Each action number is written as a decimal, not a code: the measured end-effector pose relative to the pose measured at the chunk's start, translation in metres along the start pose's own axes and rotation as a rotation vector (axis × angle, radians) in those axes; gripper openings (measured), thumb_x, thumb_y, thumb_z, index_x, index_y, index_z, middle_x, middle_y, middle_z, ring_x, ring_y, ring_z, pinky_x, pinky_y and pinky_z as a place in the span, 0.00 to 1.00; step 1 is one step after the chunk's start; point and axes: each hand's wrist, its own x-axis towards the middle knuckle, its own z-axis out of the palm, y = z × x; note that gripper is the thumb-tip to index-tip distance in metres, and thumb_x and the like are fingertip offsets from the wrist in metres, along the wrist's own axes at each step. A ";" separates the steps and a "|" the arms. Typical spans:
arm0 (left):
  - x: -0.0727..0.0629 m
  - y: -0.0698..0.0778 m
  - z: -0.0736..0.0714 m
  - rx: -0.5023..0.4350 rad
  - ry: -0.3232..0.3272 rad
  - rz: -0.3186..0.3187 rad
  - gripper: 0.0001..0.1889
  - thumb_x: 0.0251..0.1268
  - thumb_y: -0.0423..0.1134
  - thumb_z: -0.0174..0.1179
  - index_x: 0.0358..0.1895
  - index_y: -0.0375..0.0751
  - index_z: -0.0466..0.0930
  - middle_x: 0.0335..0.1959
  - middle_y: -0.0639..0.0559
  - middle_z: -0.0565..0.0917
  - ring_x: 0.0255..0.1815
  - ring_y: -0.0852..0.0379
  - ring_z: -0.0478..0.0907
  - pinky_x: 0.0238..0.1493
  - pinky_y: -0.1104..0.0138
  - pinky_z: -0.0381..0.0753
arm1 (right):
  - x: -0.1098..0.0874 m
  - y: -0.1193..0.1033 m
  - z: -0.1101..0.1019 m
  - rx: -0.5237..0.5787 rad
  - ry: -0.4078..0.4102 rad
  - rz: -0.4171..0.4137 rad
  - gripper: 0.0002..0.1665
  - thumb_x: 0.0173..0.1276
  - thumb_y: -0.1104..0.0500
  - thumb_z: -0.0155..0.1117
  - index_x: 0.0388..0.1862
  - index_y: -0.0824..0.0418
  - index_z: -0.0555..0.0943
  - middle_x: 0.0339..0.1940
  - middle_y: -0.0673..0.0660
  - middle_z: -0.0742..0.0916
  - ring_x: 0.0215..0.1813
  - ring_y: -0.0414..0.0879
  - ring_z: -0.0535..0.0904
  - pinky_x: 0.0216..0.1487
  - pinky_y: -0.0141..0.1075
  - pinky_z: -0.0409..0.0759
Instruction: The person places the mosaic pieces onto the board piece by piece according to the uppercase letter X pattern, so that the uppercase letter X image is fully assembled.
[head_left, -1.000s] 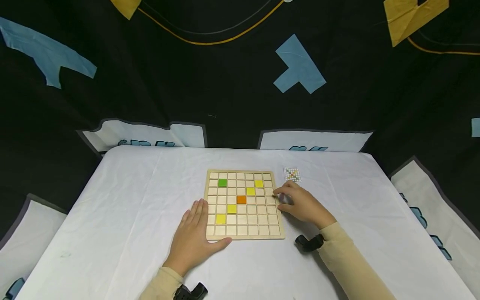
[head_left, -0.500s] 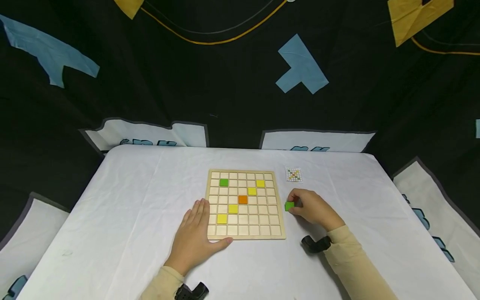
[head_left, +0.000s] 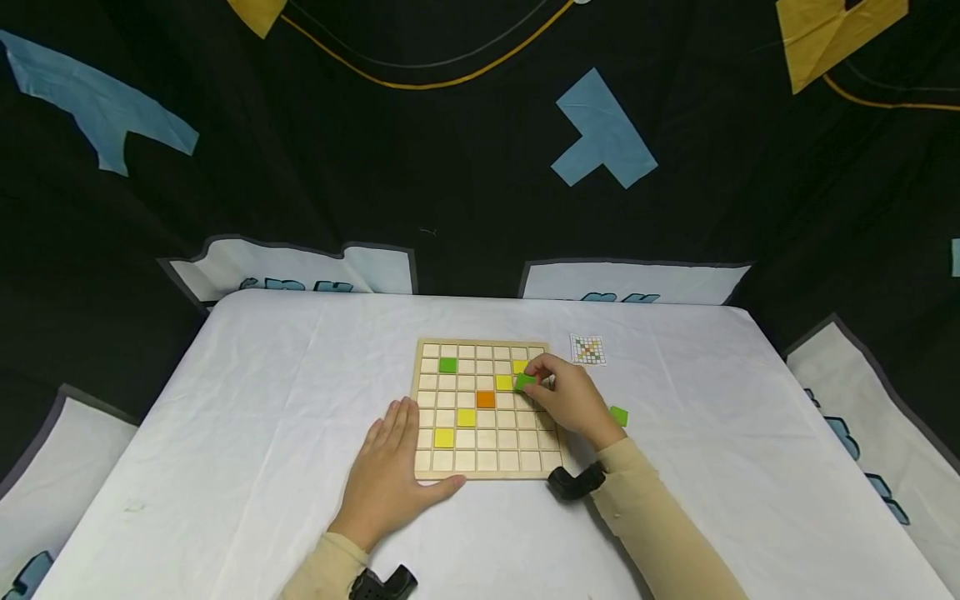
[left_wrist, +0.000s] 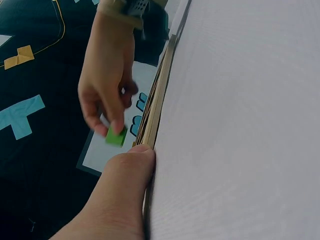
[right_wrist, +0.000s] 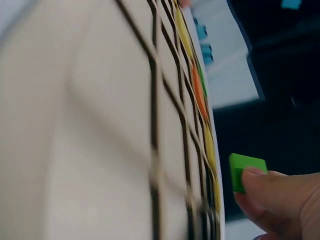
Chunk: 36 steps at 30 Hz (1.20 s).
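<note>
A square wooden grid board (head_left: pixel 487 475) lies on the table with an orange tile (head_left: pixel 486 399), several yellow tiles (head_left: pixel 444 437) and one green tile (head_left: pixel 447 365) in its cells. My left hand (head_left: pixel 388 475) rests along the board's left side, fingers straight, thumb at the near edge. Between thumb and fingers my right hand (head_left: pixel 573 396) pinches a second green tile (right_wrist: pixel 247 167), held over the board's upper right part. In the left wrist view that green tile (left_wrist: pixel 116 136) shows under the fingertips. Another green tile (head_left: pixel 618 416) lies on the table, partly behind the right wrist.
A small printed card with a coloured grid pattern (head_left: pixel 587 350) lies beyond the board's right corner. White cloth covers the table (head_left: pixel 225 433). Black curtain (head_left: pixel 465 167) hangs behind the far edge. Each wrist wears a black camera (head_left: pixel 576 482).
From the table right of the board, my right hand has lifted the pinched green tile and moved left over the board. A green tile now shows behind the wrist. The left hand keeps its place.
</note>
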 end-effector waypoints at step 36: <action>0.000 -0.001 0.001 0.019 0.000 0.005 0.66 0.49 0.81 0.54 0.78 0.30 0.48 0.81 0.39 0.51 0.82 0.43 0.48 0.81 0.50 0.50 | 0.015 -0.049 0.050 -0.145 0.029 -0.116 0.09 0.67 0.53 0.69 0.44 0.52 0.89 0.45 0.48 0.83 0.43 0.44 0.79 0.38 0.36 0.79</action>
